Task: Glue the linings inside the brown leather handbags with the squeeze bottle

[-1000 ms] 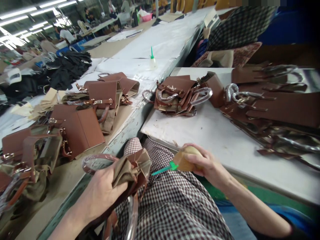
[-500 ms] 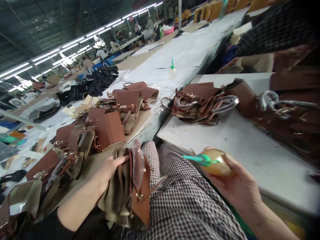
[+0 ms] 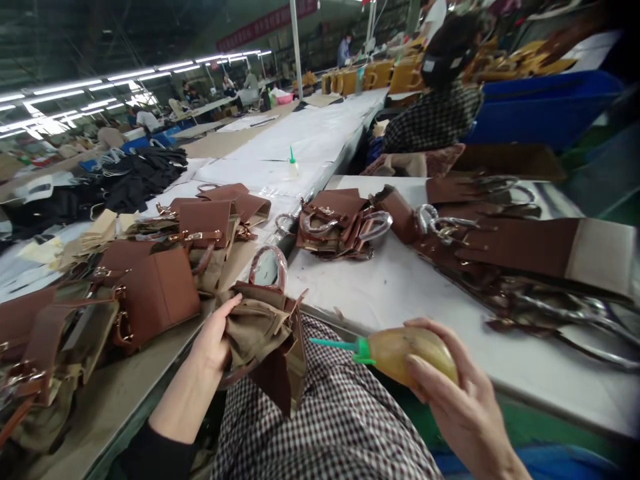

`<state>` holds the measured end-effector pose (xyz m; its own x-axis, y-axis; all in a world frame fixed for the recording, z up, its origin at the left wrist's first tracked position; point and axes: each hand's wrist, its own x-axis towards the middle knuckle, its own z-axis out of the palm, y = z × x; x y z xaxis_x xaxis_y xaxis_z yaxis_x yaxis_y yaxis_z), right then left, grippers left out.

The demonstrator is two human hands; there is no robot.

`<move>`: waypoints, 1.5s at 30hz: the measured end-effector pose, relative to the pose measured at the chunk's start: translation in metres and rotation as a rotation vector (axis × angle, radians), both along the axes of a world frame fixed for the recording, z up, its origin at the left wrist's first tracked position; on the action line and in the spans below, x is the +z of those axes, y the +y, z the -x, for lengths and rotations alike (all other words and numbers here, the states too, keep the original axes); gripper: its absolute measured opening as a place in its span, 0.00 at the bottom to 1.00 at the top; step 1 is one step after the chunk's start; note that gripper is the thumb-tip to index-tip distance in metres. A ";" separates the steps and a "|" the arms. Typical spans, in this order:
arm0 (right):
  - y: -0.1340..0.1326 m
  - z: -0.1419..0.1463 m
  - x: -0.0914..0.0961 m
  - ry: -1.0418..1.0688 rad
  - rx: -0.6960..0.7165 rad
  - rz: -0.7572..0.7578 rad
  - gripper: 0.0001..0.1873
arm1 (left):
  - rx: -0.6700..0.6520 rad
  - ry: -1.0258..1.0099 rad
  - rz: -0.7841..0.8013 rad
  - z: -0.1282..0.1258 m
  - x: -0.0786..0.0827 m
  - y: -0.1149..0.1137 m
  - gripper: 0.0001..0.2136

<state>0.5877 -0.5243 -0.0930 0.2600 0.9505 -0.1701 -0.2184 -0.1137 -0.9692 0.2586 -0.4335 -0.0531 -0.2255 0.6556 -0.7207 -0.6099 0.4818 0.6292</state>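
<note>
My left hand [image 3: 213, 343] grips a brown handbag [image 3: 277, 383] by its olive lining, over my checked lap. The bag is tilted, lining uppermost, and one plastic-wrapped handle stands up at its far side. In my right hand [image 3: 457, 380] is a squeeze bottle of amber liquid [image 3: 413, 353], its fingers wrapped round the body. The bottle's thin green nozzle points left toward the bag, with a small space between them. To the left, several brown bags [image 3: 163, 293] lie close by my left arm.
Another pile of brown bags [image 3: 333, 223] sits on the white table [image 3: 350, 287], with more bag parts [image 3: 530, 250] to its right. A small green-tipped bottle [image 3: 293, 165] stands farther back. Black pieces [image 3: 145, 177] are heaped at left. A co-worker [image 3: 435, 100] sits beyond the table, near a blue bin [image 3: 540, 110].
The handbag has been raised and turned, so its lining faces up and its wrapped handle stands clear. My right hand has turned the bottle, which shows side-on. The view has swung right.
</note>
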 end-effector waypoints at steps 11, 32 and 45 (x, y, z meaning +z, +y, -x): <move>0.024 0.024 0.004 -0.497 -0.012 -0.361 0.25 | 0.034 0.030 -0.029 -0.001 -0.005 0.005 0.06; 0.028 0.024 0.003 -0.822 0.133 -0.521 0.21 | 0.062 0.036 -0.009 -0.007 -0.010 0.010 0.11; 0.018 0.024 -0.012 -0.761 0.117 -0.488 0.23 | 0.089 0.045 -0.029 -0.008 -0.010 0.011 0.12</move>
<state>0.5639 -0.5058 -0.1051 0.0349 0.8993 0.4359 0.4873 0.3655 -0.7930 0.2667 -0.4223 -0.0635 -0.3153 0.6515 -0.6900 -0.6207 0.4083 0.6693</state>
